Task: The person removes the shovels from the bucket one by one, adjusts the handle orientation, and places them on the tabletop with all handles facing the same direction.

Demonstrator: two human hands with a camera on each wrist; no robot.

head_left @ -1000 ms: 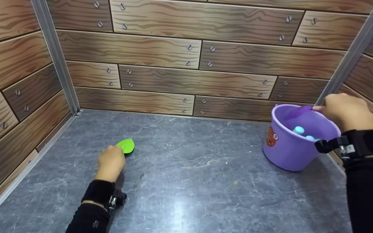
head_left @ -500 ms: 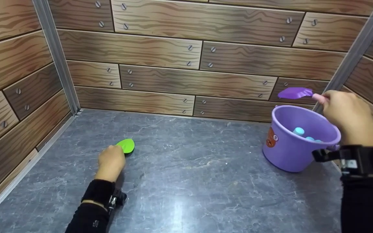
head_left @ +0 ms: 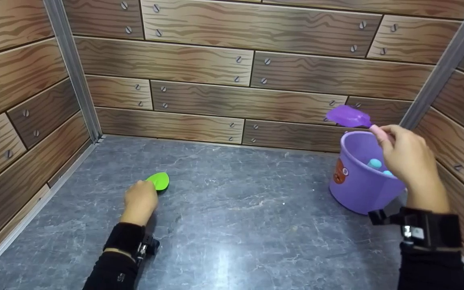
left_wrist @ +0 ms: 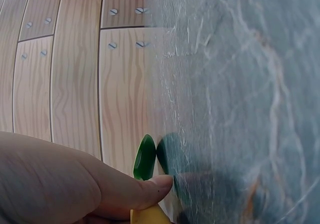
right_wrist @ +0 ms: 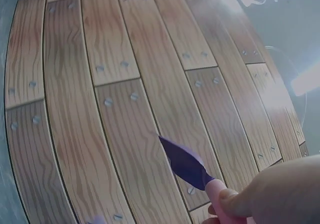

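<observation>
My left hand (head_left: pixel 140 200) grips a small toy shovel low over the grey surface, its green blade (head_left: pixel 160 181) pointing away from me. In the left wrist view, the thumb lies along the shovel's yellow handle (left_wrist: pixel 150 216). On the right, my right hand (head_left: pixel 409 157) holds a second toy shovel by its pink handle (right_wrist: pixel 222 201). Its purple blade (head_left: pixel 349 116) is raised above the far rim of a purple bucket (head_left: pixel 363 195), tip pointing left. Inside the bucket sit several light-blue pieces (head_left: pixel 375 163); the right hand hides part of the rim.
A grey marbled tabletop (head_left: pixel 232 209) stretches between the hands. Wood-patterned panels (head_left: pixel 199 96) wall in the back and both sides, joined by metal corner strips. A brown sticker (head_left: pixel 340 172) marks the bucket's front.
The purple shovel has come up out of the bucket, then shifted left above it with my right hand. The left hand and green shovel have stayed put.
</observation>
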